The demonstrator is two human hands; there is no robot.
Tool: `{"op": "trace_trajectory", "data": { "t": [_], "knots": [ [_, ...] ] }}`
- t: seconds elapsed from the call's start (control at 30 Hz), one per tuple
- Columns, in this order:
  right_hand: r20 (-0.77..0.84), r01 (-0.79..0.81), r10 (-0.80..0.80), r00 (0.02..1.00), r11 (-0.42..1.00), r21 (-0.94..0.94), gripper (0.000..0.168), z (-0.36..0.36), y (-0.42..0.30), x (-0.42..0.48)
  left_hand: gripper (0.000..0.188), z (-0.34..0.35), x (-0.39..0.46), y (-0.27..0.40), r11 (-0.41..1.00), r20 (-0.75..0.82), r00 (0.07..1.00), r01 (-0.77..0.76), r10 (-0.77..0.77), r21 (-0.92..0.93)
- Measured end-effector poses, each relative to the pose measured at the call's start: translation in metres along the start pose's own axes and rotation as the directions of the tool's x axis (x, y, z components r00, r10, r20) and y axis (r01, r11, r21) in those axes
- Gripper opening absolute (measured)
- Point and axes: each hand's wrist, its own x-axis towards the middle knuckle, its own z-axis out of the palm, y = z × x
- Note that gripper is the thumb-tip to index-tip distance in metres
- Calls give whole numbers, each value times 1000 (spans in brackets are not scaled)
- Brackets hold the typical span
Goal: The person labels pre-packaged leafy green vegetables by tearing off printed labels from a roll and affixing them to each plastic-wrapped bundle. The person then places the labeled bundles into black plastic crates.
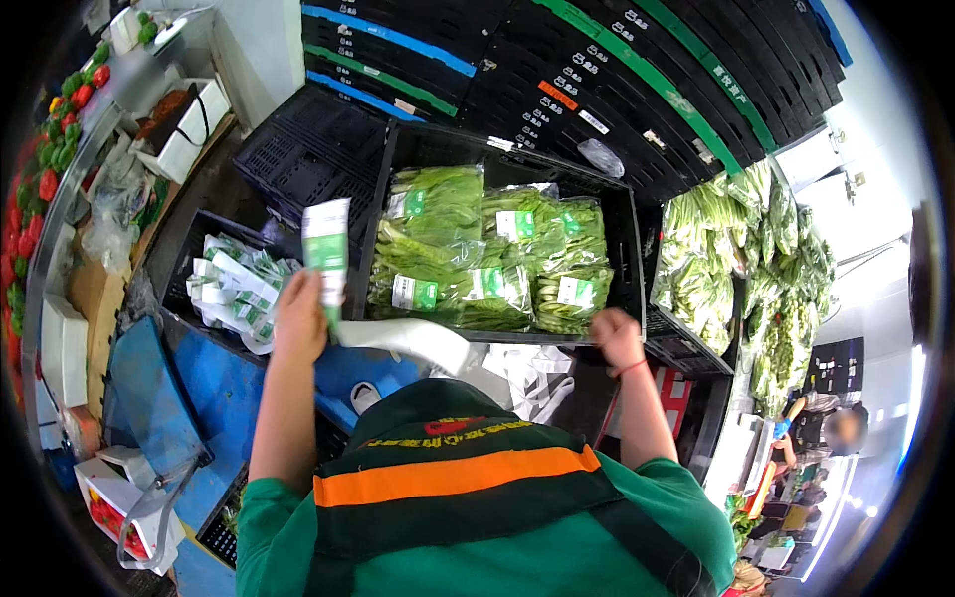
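Observation:
In my left hand [300, 317] is a strip of green-and-white printed labels [326, 242], its end standing up above the fingers. White backing paper [406, 342] curls to the right from near that hand. Before me sits a black plastic crate [638, 246] with several clear bags of leafy greens [436, 246], most bearing a green-and-white label. My right hand [619, 337], blurred, is at the crate's near right corner with its fingers curled. Whether it grips the rim or a small thing is not clear.
Left of the crate, a dark basket [186, 224] holds loose label strips [242, 287]. Stacked black crates [462, 74] rise behind. Bagged greens [701, 254] fill crates at right. More white backing strip [530, 377] hangs near my body. A co-worker [817, 425] stands far right.

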Motion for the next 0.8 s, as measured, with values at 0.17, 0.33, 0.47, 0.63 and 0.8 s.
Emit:
{"op": "trace_trajectory", "data": {
  "t": [0.17, 0.33, 0.47, 0.63, 0.8],
  "knots": [
    [-384, -64, -98, 918, 919, -388, 47, -50, 117, 122, 29, 52, 86, -55, 458, 267, 905, -402, 331, 793],
    [-151, -248, 247, 957, 969, 15, 12, -32, 192, 201, 29, 57, 89, -41, 499, 183, 965, -253, 186, 829],
    [149, -353, 320, 936, 829, 435, 11, -33, 144, 217, 27, 47, 47, -54, 641, 19, 978, -152, 209, 752],
    [278, -344, 284, 918, 917, 200, 18, -64, 94, 203, 31, -6, -94, -62, 752, -129, 938, -171, 323, 637],
    [329, -232, 168, 929, 959, 164, 24, -5, -12, 153, 26, -106, -241, -83, 842, -436, 826, -82, 357, 534]
  ]
}}
